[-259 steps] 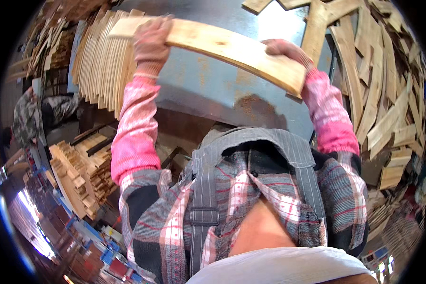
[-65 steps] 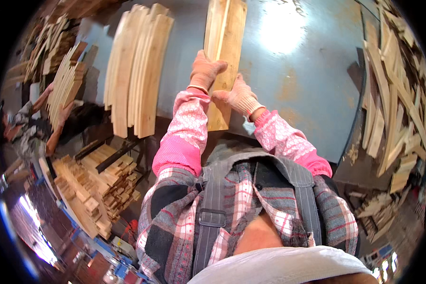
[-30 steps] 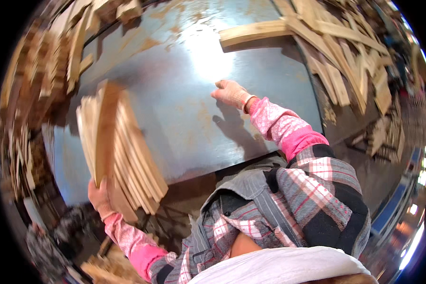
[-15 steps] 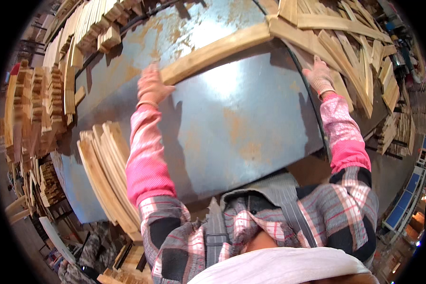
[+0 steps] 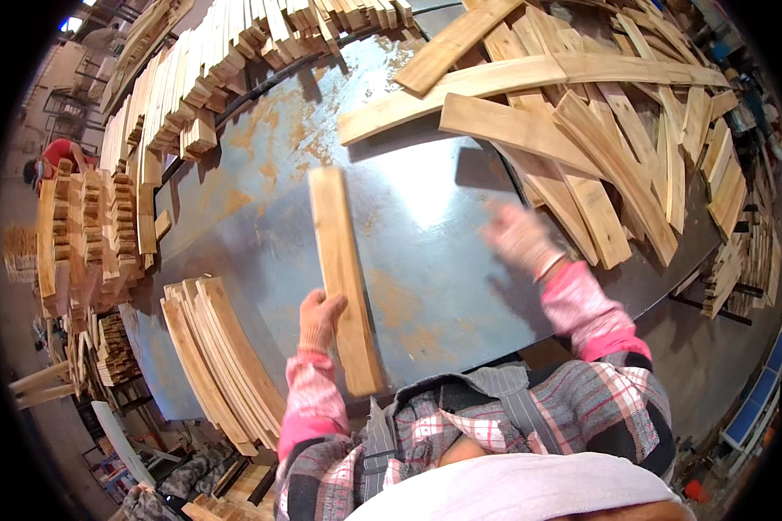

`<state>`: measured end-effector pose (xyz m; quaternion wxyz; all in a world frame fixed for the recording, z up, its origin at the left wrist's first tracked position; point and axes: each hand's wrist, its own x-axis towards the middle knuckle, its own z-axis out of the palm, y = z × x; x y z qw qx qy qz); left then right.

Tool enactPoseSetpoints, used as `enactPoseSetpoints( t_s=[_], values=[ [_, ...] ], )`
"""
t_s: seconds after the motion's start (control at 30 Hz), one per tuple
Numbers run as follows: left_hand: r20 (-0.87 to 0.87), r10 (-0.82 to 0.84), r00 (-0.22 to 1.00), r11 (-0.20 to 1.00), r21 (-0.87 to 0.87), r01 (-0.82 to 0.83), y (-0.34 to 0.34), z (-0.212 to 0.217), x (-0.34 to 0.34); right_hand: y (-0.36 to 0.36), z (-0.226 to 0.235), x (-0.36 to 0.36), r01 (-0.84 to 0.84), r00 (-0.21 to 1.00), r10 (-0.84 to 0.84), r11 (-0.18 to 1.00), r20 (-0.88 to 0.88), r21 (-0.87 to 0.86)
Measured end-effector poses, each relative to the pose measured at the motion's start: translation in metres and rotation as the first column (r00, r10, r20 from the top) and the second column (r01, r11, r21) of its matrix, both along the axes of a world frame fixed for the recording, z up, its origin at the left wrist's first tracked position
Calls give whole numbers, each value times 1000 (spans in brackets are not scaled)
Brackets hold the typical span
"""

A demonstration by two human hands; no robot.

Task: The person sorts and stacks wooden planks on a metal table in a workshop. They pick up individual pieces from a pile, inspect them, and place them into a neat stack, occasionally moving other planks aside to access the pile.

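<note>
My left hand (image 5: 320, 323), in a knitted work glove, is closed on the long edge of a wooden board (image 5: 342, 260), with the thumb over its face. The board lies lengthwise in front of me on the metal tabletop (image 5: 443, 295), its near end close to my body. Over the right part of the tabletop is my gloved right hand (image 5: 520, 239), apart from the board and blurred by motion. Its fingers are smeared, and no object shows in it. To the left of my left arm lies a row of curved wooden slats (image 5: 222, 356).
A jumbled pile of boards (image 5: 613, 148) covers the far right, and one long board (image 5: 460, 94) juts left from it. Stacked slats (image 5: 191, 87) line the far left edge. A person in red (image 5: 68, 154) is beyond the stacks at left.
My left hand has come nearer to my body and now grips a board lying lengthwise. My right hand has left the pile, moving left and nearer. The view has shifted.
</note>
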<state>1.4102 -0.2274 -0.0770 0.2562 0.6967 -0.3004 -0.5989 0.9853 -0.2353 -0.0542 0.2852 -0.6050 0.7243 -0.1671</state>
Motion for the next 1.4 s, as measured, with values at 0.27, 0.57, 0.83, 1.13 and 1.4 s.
enactPoseSetpoints(
  t_s=[0.27,0.57,0.83,1.13,1.4],
  values=[
    [-394,106,913,939,-262,-223,-8,39,-102,71,-10,124,-515,283,-328,740,901,432],
    [907,-245,343,673,-95,734,-278,21,-150,-174,101,-190,142,978,-193,888,-75,-437],
    [960,-276,-37,540,187,821,-394,-16,-155,-407,146,-245,-154,701,-22,971,-712,-181],
    [888,-460,-7,475,252,843,-424,-15,-167,-545,10,-97,-292,708,362,932,-607,215],
    [843,-433,321,593,-2,806,-289,-32,-185,-457,5,-62,-532,622,605,792,-497,298]
  ],
)
